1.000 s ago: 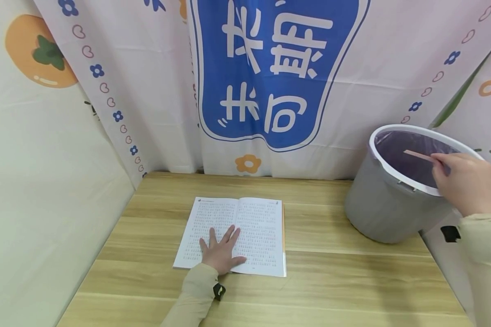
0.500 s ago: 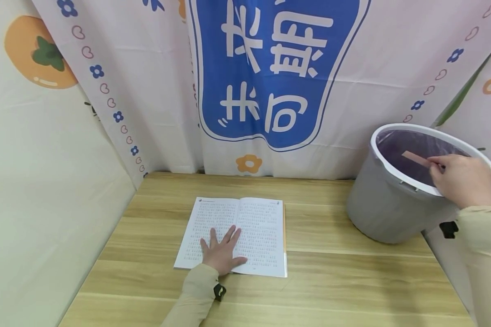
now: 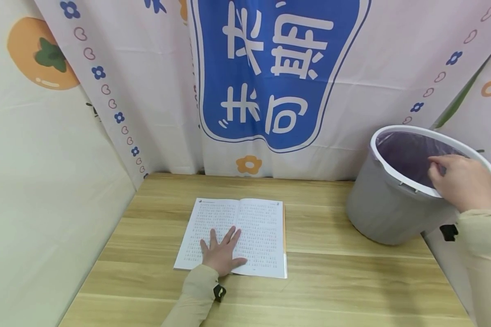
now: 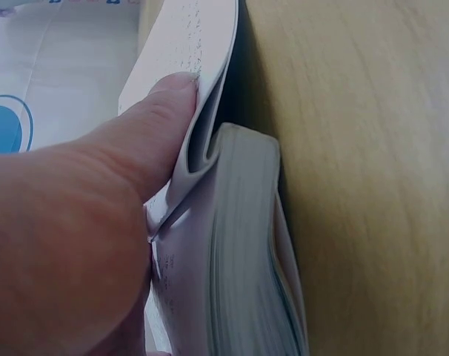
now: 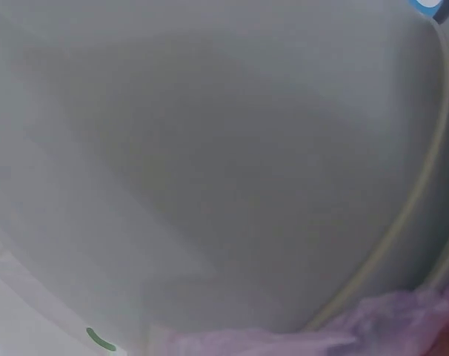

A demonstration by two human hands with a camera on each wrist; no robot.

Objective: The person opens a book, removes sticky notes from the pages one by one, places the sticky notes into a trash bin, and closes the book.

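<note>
An open book (image 3: 258, 231) with printed pages lies on the wooden table. My left hand (image 3: 220, 258) rests on it with spread fingers, across the lower left page and the fold. In the left wrist view the thumb (image 4: 154, 133) presses the page beside the fold, above the thick page block (image 4: 243, 222). My right hand (image 3: 464, 181) is over the near right side of the grey bin (image 3: 386, 204), its fingers loosely bent and nothing visible between them. A purple liner (image 5: 261, 343) shows in the bin; the bin's bottom is hidden.
The bin stands at the table's (image 3: 331, 290) right edge. A printed curtain (image 3: 167, 113) hangs behind the table, and a pale cloth (image 3: 53, 181) closes off the left side.
The thin pinkish strip that my right hand pinched over the bin is gone from view; the fingers have let it go. The left hand and book stay put.
</note>
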